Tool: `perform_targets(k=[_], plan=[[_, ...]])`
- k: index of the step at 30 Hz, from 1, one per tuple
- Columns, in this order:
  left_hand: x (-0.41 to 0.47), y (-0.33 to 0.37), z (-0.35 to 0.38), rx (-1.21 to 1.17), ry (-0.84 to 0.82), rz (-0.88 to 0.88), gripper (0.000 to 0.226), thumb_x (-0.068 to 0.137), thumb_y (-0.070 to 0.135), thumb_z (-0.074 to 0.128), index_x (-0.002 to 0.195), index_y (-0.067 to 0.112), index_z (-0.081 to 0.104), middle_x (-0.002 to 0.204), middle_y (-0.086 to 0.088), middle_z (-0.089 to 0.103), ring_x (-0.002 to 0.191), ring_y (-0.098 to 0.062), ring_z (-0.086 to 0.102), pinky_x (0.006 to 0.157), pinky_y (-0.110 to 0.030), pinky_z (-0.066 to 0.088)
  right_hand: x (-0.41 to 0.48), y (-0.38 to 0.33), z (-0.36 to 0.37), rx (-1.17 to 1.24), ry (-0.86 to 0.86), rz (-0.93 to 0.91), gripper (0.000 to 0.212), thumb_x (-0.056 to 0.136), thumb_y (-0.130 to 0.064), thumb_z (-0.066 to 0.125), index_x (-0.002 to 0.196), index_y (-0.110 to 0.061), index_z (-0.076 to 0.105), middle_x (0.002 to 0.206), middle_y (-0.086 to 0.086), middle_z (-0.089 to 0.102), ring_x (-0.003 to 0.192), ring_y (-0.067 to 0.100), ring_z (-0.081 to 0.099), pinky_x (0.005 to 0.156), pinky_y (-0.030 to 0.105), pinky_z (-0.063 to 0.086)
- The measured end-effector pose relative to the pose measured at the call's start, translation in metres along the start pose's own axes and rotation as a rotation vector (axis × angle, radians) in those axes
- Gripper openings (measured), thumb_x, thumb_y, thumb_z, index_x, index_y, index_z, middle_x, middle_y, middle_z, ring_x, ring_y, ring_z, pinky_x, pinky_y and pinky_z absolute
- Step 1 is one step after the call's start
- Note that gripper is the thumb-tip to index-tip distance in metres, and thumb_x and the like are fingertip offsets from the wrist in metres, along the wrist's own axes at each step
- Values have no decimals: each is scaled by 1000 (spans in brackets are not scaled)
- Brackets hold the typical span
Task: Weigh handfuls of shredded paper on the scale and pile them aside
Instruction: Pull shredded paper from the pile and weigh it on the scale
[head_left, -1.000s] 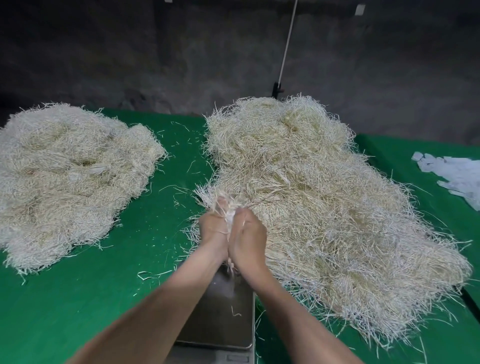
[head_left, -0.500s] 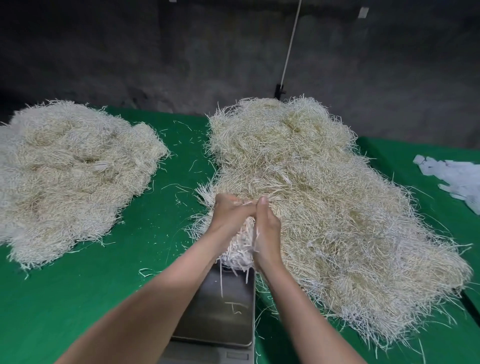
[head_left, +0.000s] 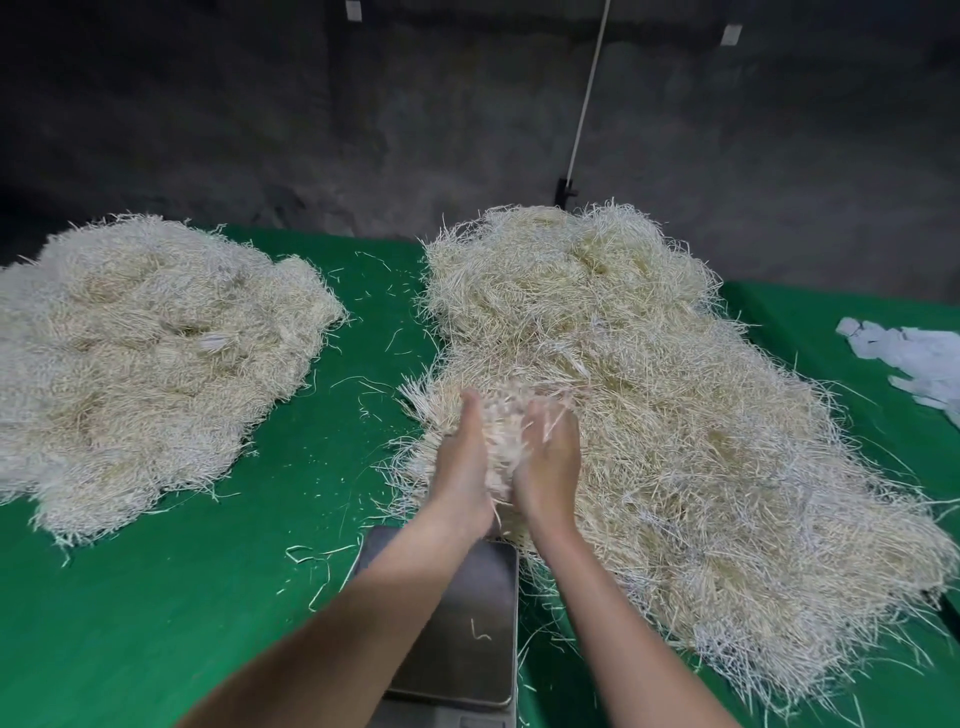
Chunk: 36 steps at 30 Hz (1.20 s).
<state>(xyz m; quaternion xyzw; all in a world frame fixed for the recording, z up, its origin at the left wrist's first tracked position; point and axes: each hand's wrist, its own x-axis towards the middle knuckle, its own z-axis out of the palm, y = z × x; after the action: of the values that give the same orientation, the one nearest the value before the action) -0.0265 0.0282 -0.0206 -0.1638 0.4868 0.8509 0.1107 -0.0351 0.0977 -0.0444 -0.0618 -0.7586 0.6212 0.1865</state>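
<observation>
I recorded the handful of cream shredded paper (head_left: 500, 441) pressed between both hands, over the near edge of the large cream shredded-paper heap (head_left: 675, 415) and just beyond the grey metal scale platform (head_left: 467, 629). The left hand (head_left: 462, 467) lay against its left side, fingers straight and together. The right hand (head_left: 551, 460) cupped its right side. Its fingers were buried in blurred strands, and I could not tell whether they curled. One loose strand lay on the platform. A second heap of shredded paper (head_left: 145, 353) sat well apart on the left of the green table (head_left: 197, 623). White paper scraps (head_left: 909, 358) lay at the far right.
</observation>
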Motion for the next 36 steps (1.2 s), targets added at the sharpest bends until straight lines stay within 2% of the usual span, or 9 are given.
perform_targets(k=[4, 9, 13, 16, 22, 25, 28, 32, 36], plan=[[24, 12, -1, 15, 355, 143, 47, 86, 53, 60, 94, 7, 65, 70, -2, 67, 73, -26, 66, 78, -37, 53, -32, 5, 13, -203, -56, -240, 33, 93, -45, 29, 92, -19, 49, 96, -9, 43, 88, -9, 44, 77, 11, 35], [11, -16, 8, 181, 264, 90, 47, 90, 50, 55, 109, 7, 58, 88, -4, 62, 88, -20, 64, 75, -29, 51, 6, -4, -7, -123, 73, -111, 42, 101, -19, 38, 60, -17, 42, 56, -3, 41, 50, 11, 32, 49, 22, 24], [14, 13, 7, 9, 282, 165, 24, 98, 21, 51, 77, 10, 57, 51, 0, 49, 34, -9, 47, 34, -17, 34, -15, -10, 12, -208, 13, -210, 47, 100, -23, 39, 54, -28, 39, 47, -10, 36, 42, 3, 30, 45, 17, 22], [-4, -7, 11, 181, 203, 107, 30, 97, 40, 49, 76, 18, 51, 55, 4, 49, 40, -7, 53, 37, -19, 39, 17, -17, -12, -7, -14, -22, 46, 101, -19, 42, 57, -7, 48, 51, 2, 41, 44, 12, 33, 44, 21, 27], [10, 6, -3, 62, 265, 185, 35, 99, 9, 42, 66, 13, 52, 44, 4, 44, 35, -6, 42, 36, -16, 32, -22, -14, 17, -145, -25, -112, 45, 97, -24, 42, 53, -29, 36, 43, -11, 36, 40, 2, 30, 45, 18, 22], [4, -7, -2, 202, 192, 80, 16, 100, 32, 44, 91, 22, 53, 72, 5, 49, 71, -8, 49, 73, -29, 46, -3, -10, 1, -14, -17, -19, 32, 97, -23, 47, 65, -22, 41, 61, -7, 43, 53, 6, 36, 54, 24, 31], [7, -2, -11, 318, 221, 191, 41, 97, 42, 45, 127, 13, 47, 126, -4, 51, 120, -20, 47, 103, -42, 37, 4, -11, -11, 196, -138, 143, 13, 94, -19, 50, 106, -25, 47, 114, 0, 51, 99, 9, 47, 90, 28, 36], [10, -4, -20, 586, 220, 508, 28, 96, 35, 49, 115, 14, 44, 96, 4, 56, 78, -2, 52, 62, -9, 42, 2, -12, -13, 465, -379, 241, 63, 86, -56, 46, 144, -33, 32, 149, -10, 31, 135, 9, 31, 112, 39, 22], [9, -7, -7, 546, 115, 406, 31, 94, 23, 56, 120, 10, 43, 91, 11, 56, 78, -1, 56, 54, -7, 41, -6, -16, 2, 107, -247, 49, 32, 94, -50, 44, 112, -31, 61, 114, -18, 61, 113, 2, 56, 85, 10, 46]])
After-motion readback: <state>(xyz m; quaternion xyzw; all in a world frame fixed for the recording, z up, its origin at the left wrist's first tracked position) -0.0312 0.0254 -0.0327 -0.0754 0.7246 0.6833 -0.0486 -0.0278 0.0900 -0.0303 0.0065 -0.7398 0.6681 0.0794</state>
